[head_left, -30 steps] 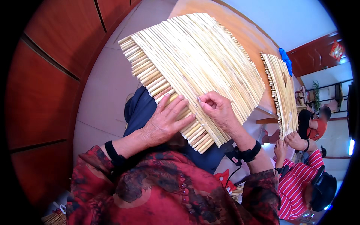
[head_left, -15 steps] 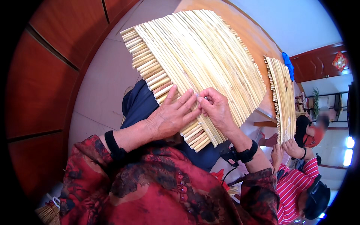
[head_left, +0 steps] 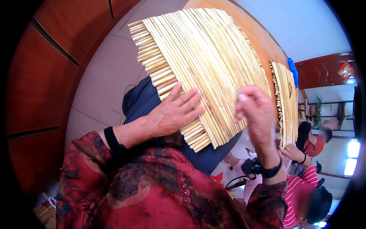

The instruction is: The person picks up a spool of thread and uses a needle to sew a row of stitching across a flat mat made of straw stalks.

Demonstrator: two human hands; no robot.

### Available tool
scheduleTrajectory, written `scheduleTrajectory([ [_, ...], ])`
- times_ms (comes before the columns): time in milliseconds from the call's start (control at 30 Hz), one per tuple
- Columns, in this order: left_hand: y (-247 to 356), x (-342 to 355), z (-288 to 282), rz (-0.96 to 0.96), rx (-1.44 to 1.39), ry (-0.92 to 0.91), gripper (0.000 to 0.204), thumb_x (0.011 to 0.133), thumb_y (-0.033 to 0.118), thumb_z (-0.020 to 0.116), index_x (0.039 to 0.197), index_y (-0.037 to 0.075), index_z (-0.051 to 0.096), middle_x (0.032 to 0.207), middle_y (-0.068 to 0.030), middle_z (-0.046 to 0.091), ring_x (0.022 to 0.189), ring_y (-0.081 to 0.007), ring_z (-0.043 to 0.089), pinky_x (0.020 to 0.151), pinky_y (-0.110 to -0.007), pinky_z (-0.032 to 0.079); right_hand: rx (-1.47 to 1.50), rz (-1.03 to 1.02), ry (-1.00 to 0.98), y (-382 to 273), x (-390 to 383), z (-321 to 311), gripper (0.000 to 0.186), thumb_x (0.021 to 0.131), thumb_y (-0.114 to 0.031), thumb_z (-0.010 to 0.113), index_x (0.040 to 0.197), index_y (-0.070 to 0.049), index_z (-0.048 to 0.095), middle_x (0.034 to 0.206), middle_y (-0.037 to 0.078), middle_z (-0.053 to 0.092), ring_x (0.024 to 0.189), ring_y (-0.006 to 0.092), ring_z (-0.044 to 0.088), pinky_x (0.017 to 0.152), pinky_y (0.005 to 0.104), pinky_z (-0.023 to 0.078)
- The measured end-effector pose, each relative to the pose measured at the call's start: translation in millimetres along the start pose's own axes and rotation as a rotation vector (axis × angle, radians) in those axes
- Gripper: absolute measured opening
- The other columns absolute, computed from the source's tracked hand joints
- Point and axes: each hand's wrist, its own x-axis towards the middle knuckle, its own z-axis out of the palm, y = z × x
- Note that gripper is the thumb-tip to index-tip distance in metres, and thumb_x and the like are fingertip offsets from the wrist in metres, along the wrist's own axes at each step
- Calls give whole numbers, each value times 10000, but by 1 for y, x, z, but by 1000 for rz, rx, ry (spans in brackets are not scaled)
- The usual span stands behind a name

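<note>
Left hand (head_left: 172, 115) splayed, empty, on one of two stalk mats (head_left: 207, 57), right hand (head_left: 257, 108) pinching one thread (head_left: 221, 106)

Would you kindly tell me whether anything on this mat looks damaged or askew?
Nothing seems spilled or broken, but the crosswise stalk ends along the left edge of the mat stick out unevenly, making that border look ragged.

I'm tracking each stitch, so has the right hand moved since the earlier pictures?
Yes. Against the mat, the right hand has moved right, away from the left hand.
</note>
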Motion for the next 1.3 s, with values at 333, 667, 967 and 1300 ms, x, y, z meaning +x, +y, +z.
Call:
scheduleTrajectory([
  [333, 7, 1, 6, 135, 75, 54, 427, 785, 148, 473, 1195, 31, 481, 1321, -139, 427, 1237, -269, 400, 1044, -528, 203, -152, -324, 255, 22, -1, -27, 90, 862, -71, 563, 907, 6, 575, 852, 70, 629, 569, 48, 533, 505, 176, 465],
  [667, 9, 2, 11, 255, 286, 114, 500, 734, 85, 525, 1224, 22, 446, 1308, -147, 438, 1244, -286, 391, 1034, -462, 265, -43, -621, 891, 154, -65, -108, 135, 883, -125, 548, 944, -7, 570, 686, 12, 531, 546, 65, 517, 479, 180, 457],
  [967, 36, 17, -38, -33, -253, 456, 456, 735, -23, 601, 1182, -5, 515, 1176, -163, 556, 1097, -247, 536, 933, -298, 396, 72, -527, 839, 276, -40, -98, 122, 861, -132, 572, 914, -35, 625, 671, 16, 560, 500, 76, 506, 456, 204, 410],
  [1300, 43, 8, -119, -89, -723, 755, 338, 876, 200, 592, 1133, -18, 562, 1007, -20, 605, 914, -83, 522, 815, -240, 425, -830, -563, 985, 276, 78, -138, 103, 763, -111, 598, 850, -60, 618, 799, 134, 616, 752, 309, 592, 658, 381, 470],
])
